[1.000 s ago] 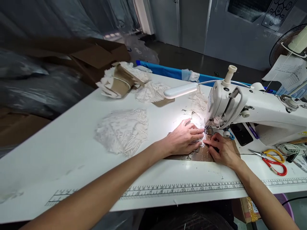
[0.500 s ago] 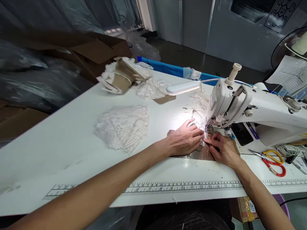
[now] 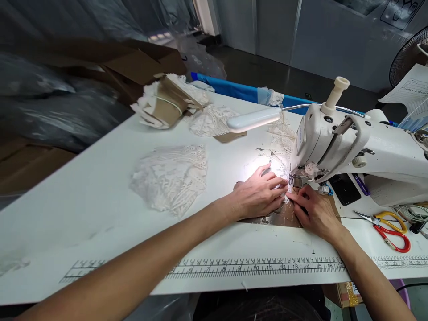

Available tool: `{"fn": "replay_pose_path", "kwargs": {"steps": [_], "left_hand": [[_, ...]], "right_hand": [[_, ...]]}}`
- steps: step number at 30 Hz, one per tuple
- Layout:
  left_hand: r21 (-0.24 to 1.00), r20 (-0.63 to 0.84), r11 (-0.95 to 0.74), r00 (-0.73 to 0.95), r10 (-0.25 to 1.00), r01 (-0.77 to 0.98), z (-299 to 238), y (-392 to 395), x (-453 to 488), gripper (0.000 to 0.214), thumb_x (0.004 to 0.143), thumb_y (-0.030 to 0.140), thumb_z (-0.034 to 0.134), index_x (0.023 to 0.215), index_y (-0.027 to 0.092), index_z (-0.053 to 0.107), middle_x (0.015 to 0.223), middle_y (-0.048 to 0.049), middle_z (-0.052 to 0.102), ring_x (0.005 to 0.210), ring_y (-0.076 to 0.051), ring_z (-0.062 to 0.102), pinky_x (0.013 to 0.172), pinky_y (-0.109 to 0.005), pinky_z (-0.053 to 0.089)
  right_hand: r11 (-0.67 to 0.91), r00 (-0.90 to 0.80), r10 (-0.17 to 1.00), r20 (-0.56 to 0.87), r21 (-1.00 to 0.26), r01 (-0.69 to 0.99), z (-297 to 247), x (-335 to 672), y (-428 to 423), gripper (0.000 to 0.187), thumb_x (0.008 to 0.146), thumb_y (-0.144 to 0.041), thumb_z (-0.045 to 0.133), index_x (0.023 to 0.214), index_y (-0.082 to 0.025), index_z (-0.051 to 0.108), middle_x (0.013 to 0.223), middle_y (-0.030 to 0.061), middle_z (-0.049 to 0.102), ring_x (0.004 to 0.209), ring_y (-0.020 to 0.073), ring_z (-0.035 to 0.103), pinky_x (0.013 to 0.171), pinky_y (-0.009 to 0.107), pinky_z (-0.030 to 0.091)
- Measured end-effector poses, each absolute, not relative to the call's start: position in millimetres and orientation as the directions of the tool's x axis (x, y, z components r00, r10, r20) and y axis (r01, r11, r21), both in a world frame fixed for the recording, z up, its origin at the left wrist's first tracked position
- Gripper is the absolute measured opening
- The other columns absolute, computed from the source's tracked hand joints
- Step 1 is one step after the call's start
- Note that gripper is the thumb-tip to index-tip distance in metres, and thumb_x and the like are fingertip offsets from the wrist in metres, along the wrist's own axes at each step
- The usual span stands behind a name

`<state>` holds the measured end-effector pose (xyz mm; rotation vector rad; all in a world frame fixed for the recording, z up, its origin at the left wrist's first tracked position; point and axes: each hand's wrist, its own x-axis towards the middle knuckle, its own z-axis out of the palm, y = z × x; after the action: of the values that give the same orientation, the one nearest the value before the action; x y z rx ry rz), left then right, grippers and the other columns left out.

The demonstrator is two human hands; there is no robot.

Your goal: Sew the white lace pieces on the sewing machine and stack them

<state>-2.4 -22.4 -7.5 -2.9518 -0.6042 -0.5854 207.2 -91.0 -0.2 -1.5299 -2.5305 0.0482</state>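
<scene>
My left hand (image 3: 259,195) lies flat on a small piece of white lace (image 3: 281,192) just left of the presser foot (image 3: 294,181) of the white sewing machine (image 3: 354,147), fingers stretched and pressing the lace down. My right hand (image 3: 314,213) rests beside it on the brown taped patch (image 3: 284,215), fingertips pinched on the lace's near edge right in front of the needle. The machine's lamp (image 3: 254,120) lights the spot brightly.
A heap of white lace (image 3: 172,174) lies left of my hands, with more lace and a cardboard bundle (image 3: 167,104) farther back. Red and yellow scissors (image 3: 388,225) lie right. A printed ruler (image 3: 261,266) runs along the table's front edge. Cardboard boxes (image 3: 133,67) stand behind.
Both hands stay at the presser foot, hardly shifted. The view has tilted slightly, so everything sits a bit lower and to the right.
</scene>
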Motion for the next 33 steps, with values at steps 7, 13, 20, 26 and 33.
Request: {"fn": "replay_pose_path", "kwargs": {"steps": [7,13,20,26,33], "left_hand": [[-0.004,0.339,-0.881,0.83,0.443,0.472,-8,-22,0,0.033,0.101,0.026,0.034,0.108,0.016,0.065,0.114,-0.0084,0.066,0.089,-0.02,0.059,0.093,-0.045,0.044],[0.013,0.3,-0.838,0.797,0.524,0.546,-8,-26,6,0.033,0.101,0.025,0.034,0.109,0.013,0.064,0.108,-0.0098,0.066,0.092,-0.022,0.06,0.085,-0.042,0.047],[0.013,0.37,-0.795,0.736,0.567,0.606,-12,-29,9,0.03,0.101,0.028,0.037,0.11,0.013,0.061,0.112,-0.0129,0.062,0.09,-0.024,0.06,0.075,-0.041,0.05],[0.109,0.484,-0.918,0.787,0.383,0.38,5,-20,-14,0.023,0.1,0.026,0.041,0.105,0.015,0.06,0.113,-0.0115,0.063,0.097,-0.022,0.06,0.083,-0.039,0.051],[0.239,0.333,-0.948,0.899,0.285,0.211,-7,1,-5,0.032,0.103,0.021,0.031,0.097,0.016,0.062,0.096,-0.0076,0.068,0.083,-0.016,0.062,0.078,-0.03,0.052]], "right_hand": [[0.381,-0.382,0.923,-0.039,-0.015,0.924,8,199,-88,0.041,0.097,-0.027,0.044,0.135,-0.029,0.058,0.111,0.0105,0.066,0.076,0.0207,0.064,0.056,0.025,0.042],[0.312,-0.309,0.943,-0.123,0.0,0.95,8,193,-83,0.043,0.097,-0.027,0.045,0.139,-0.03,0.053,0.107,0.011,0.066,0.077,0.0226,0.065,0.057,0.026,0.044],[0.279,-0.27,0.96,0.072,-0.291,0.915,1,211,-86,0.038,0.095,-0.026,0.05,0.133,-0.025,0.059,0.11,0.0109,0.062,0.069,0.0174,0.062,0.058,0.027,0.048],[0.262,-0.213,0.965,0.153,-0.588,0.765,-2,228,-88,0.03,0.094,-0.029,0.044,0.113,-0.015,0.061,0.082,0.0062,0.062,0.063,0.0179,0.058,0.056,0.029,0.048],[0.274,-0.21,0.961,0.179,-0.538,0.797,-6,221,-88,0.017,0.093,-0.029,0.043,0.096,-0.017,0.056,0.073,0.0055,0.061,0.062,0.0196,0.058,0.055,0.029,0.046]]}}
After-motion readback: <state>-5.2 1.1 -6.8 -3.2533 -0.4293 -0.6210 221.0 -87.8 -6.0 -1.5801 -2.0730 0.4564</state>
